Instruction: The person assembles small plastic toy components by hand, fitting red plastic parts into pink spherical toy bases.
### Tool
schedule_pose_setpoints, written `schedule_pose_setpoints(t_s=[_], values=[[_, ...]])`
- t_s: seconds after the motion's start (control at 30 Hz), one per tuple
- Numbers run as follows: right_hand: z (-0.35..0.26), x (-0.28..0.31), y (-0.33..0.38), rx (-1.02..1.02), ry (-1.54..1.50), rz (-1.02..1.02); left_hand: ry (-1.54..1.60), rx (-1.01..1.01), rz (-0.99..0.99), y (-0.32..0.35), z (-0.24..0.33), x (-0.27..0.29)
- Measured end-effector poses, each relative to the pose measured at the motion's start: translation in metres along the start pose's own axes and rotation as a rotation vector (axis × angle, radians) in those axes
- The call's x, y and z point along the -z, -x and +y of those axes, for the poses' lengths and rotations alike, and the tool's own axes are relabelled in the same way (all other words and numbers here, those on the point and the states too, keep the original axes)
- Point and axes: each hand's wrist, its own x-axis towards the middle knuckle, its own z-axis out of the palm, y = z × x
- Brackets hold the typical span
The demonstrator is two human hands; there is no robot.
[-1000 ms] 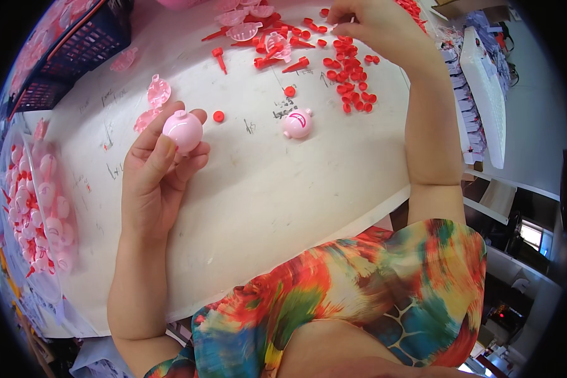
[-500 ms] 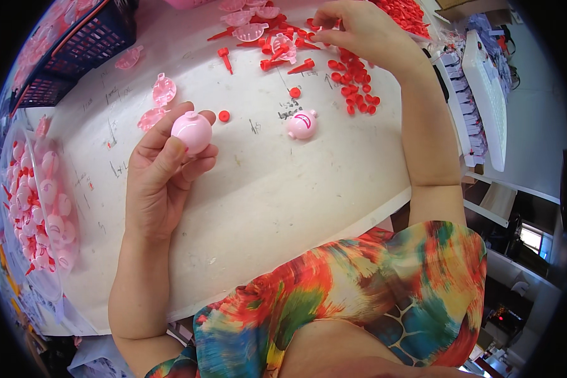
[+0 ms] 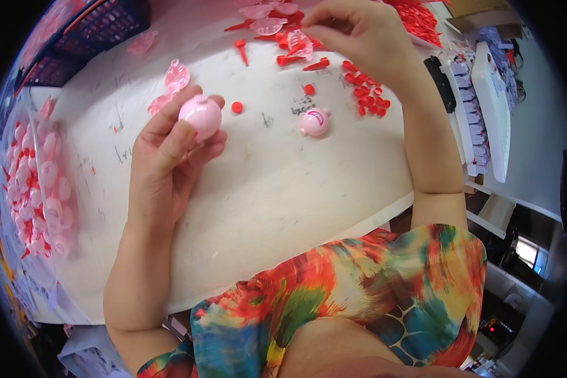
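Pinching glossy pink ball (image 3: 200, 118) in left hand (image 3: 165, 157), grip closed on it above tabletop (image 3: 283, 195), right hand (image 3: 366, 45) near red nozzles (image 3: 317, 65), can't tell if its grip holds anything, crescent-marked pink ball (image 3: 315, 122) on tabletop, red caps (image 3: 363, 93) nearby.

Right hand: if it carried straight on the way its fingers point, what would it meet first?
Most likely the pink shell pieces and red cone-shaped pieces lying together just left of the right hand. Its height above the table is unclear, so it could pass over them.
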Motion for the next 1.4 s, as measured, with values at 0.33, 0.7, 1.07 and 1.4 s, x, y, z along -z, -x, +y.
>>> schedule_pose_setpoints(t_s=[0.33, 0.7, 1.07, 1.4], values=[[-0.020, -0.054, 0.021, 0.617, 0.361, -0.054, -0.029, -0.097, 0.035, -0.004, 0.001, -0.002], [-0.020, -0.037, 0.018, 0.327, 0.012, -0.058, -0.057, -0.081, -0.003, -0.006, 0.001, 0.003], [-0.020, -0.046, 0.017, 0.275, -0.091, -0.172, -0.140, -0.010, -0.117, -0.002, -0.004, -0.003], [-0.043, -0.028, 0.021, 0.507, -0.416, -0.134, -0.219, 0.046, -0.233, 0.000, -0.005, -0.006]])
